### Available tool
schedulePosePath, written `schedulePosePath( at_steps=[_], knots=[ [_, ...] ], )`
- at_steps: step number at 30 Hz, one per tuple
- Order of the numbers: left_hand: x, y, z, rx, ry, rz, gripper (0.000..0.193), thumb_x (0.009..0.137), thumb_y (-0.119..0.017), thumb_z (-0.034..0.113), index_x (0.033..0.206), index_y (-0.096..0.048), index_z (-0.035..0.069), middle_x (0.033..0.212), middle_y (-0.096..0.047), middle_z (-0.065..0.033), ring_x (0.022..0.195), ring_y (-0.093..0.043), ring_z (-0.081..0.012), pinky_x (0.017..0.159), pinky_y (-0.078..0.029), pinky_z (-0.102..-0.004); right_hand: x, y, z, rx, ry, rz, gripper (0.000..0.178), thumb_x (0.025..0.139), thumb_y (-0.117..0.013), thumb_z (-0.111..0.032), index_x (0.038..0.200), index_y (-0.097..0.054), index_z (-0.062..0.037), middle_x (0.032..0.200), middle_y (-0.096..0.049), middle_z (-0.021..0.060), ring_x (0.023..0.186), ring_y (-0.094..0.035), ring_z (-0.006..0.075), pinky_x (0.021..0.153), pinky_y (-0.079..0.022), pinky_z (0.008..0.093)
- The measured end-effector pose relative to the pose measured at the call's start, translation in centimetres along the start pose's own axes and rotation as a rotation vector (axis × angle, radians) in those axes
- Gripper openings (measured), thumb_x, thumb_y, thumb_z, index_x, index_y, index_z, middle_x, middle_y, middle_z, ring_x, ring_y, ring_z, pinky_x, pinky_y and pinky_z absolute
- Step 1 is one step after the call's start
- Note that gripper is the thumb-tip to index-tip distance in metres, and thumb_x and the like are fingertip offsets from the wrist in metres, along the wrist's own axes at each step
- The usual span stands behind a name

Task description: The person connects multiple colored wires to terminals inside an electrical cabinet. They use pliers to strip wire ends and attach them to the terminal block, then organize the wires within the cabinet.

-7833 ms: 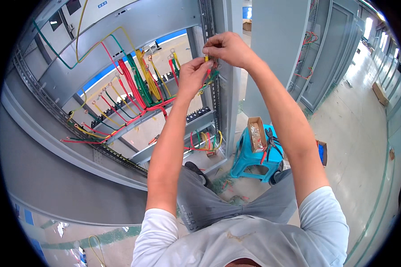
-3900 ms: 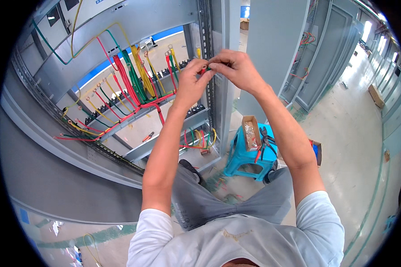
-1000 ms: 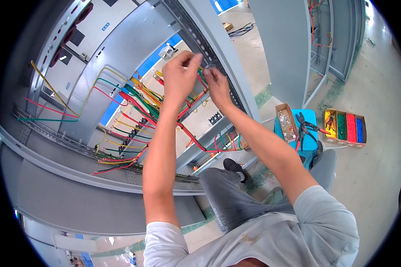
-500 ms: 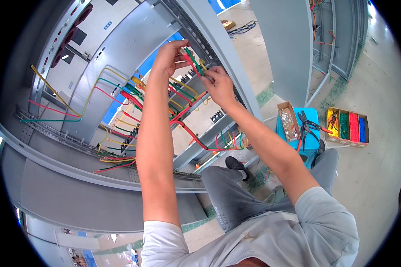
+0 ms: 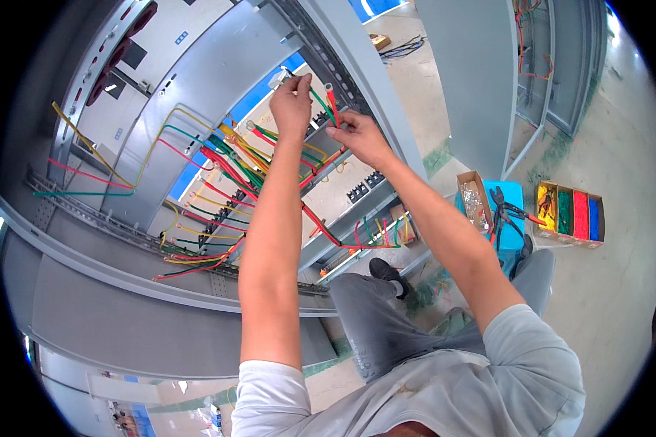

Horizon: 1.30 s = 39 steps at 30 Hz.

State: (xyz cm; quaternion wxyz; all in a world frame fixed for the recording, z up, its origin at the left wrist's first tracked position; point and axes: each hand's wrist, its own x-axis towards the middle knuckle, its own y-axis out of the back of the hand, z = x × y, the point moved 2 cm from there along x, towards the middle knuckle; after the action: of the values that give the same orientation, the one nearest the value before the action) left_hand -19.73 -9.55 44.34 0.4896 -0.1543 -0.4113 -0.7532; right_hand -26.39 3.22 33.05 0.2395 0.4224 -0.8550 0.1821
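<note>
Inside the grey metal cabinet, my left hand (image 5: 291, 109) is pinched at the upper end of a green wire (image 5: 322, 102). Its fingers cover that tip. Lower and to the right, my right hand (image 5: 364, 138) grips a red wire (image 5: 333, 103) between thumb and fingers, with the green wire running down beside it. A metal ring lug shows on the red wire's free end, which points up. Behind and left of my hands, a bundle of red, green and yellow wires (image 5: 229, 156) fans out, several ending in lugs. Black terminal blocks (image 5: 364, 187) sit below my right hand.
A cabinet upright (image 5: 372, 80) stands right of my hands. On the right, a blue stool (image 5: 512, 197) carries a box of metal lugs (image 5: 474, 204) and crimping pliers (image 5: 504, 211). Beside it lies a divided box of coloured sleeves (image 5: 580, 215). Bent wires (image 5: 135, 182) stick out at left.
My left hand has shifted right and its fingers have closed. The red wire's end now stands apart from the green one, its lug exposed. My right hand has moved slightly right.
</note>
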Motion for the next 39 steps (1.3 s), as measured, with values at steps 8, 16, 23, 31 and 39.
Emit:
schedulePosePath(
  at_steps=[8, 16, 23, 31, 39],
  knots=[
    [-1.0, -0.6, -2.3, 0.443, 0.148, -0.334, 0.08, 0.104, -0.039, 0.062, 0.09, -0.075, -0.008, 0.101, -0.069, -0.0363, 0.106, -0.066, -0.0514, 0.092, -0.05, -0.0531, 0.2, -0.6, 0.5, 0.03, 0.043, 0.072, 0.022, 0.09, -0.079, -0.015, 0.101, -0.07, 0.0011, 0.089, -0.06, -0.0017, 0.072, -0.05, 0.0048, 0.066, -0.043, 0.0235],
    [-0.7, 0.2, -2.2, 0.349, 0.431, -0.631, 0.051, 0.103, -0.044, 0.038, 0.11, -0.073, -0.004, 0.104, -0.073, -0.0215, 0.098, -0.07, -0.0318, 0.089, -0.053, -0.0433, 0.9, -1.9, 0.6, 0.039, 0.053, 0.133, 0.025, 0.087, -0.084, -0.016, 0.097, -0.068, 0.0002, 0.08, -0.063, -0.001, 0.067, -0.056, 0.0043, 0.06, -0.047, 0.0228],
    [-5.4, 5.1, 8.2, 0.036, -0.494, -0.047, 0.046, 0.086, -0.058, -0.007, 0.131, -0.064, 0.0, 0.142, -0.059, -0.0186, 0.123, -0.063, -0.0341, 0.1, -0.053, -0.0422, 1.1, -0.5, -0.1, 0.035, -0.113, 0.068, 0.025, 0.087, -0.084, -0.016, 0.093, -0.066, 0.0012, 0.074, -0.063, 0.0021, 0.054, -0.057, 0.0074, 0.047, -0.048, 0.0249],
    [-4.0, 4.9, 6.3, 0.86, -0.939, -0.005, 0.047, 0.083, -0.073, 0.005, 0.129, -0.062, -0.002, 0.142, -0.058, -0.017, 0.133, -0.054, -0.036, 0.109, -0.047, -0.0447, 1.2, -0.9, -0.1, 0.19, -0.141, 0.037, 0.026, 0.088, -0.081, -0.013, 0.101, -0.067, 0.005, 0.078, -0.066, 0.0062, 0.058, -0.062, 0.0108, 0.051, -0.05, 0.028],
    [-2.1, 1.9, 0.9, 0.692, -0.325, -0.302, 0.038, 0.095, -0.066, 0.024, 0.12, -0.064, -0.005, 0.124, -0.066, -0.03, 0.116, -0.063, -0.0446, 0.099, -0.052, -0.0479, 1.1, -0.5, 1.4, 0.329, -0.132, -0.002, 0.029, 0.093, -0.074, -0.006, 0.115, -0.06, 0.0059, 0.085, -0.065, 0.0064, 0.067, -0.065, 0.0114, 0.06, -0.055, 0.0268]
  ],
)
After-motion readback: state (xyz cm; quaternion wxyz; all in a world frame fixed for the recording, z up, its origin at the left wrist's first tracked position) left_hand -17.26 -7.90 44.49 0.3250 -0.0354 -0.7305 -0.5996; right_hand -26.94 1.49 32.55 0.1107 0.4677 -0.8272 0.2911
